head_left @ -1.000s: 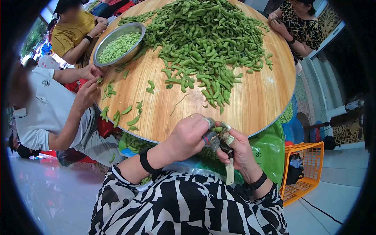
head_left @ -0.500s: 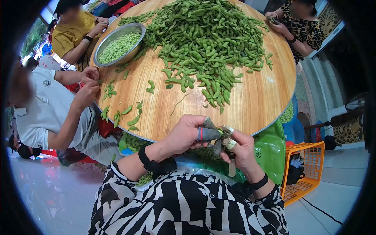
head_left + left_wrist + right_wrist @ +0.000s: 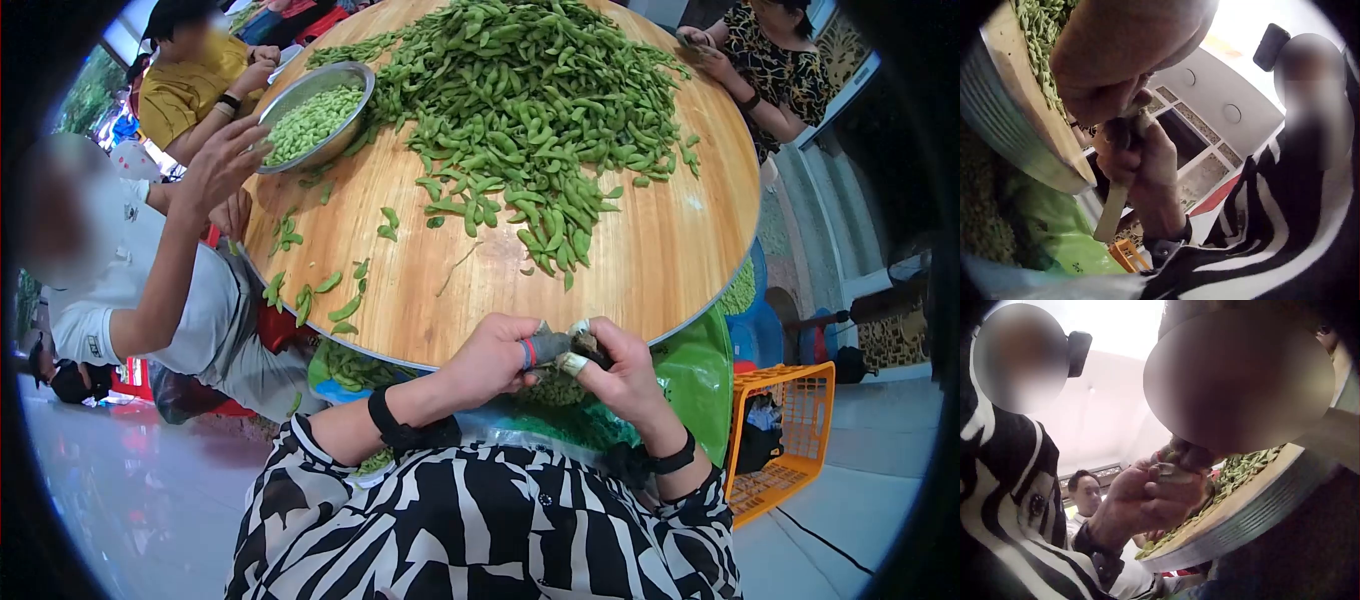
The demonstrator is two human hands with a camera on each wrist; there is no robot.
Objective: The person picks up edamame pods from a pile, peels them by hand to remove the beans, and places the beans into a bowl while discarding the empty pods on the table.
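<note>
In the head view my left hand and right hand meet fingertip to fingertip just past the near table edge. Grey wrapping with a red band covers a left finger, and pale tape covers right fingertips. The left fingers pinch an edamame pod, of which a green bit shows in the right wrist view. My right hand grips a tool with a flat pale handle, which sticks out below the fist in the left wrist view. Its working end is hidden among the fingers.
A large heap of edamame pods covers the far part of the round wooden table. A metal bowl of shelled beans stands at the left. Other people sit around. An orange crate and green plastic bag are at the right.
Both hands have drawn tighter together, hiding the green pod and pale handle in the head view. The person at left has raised a hand to the metal bowl.
</note>
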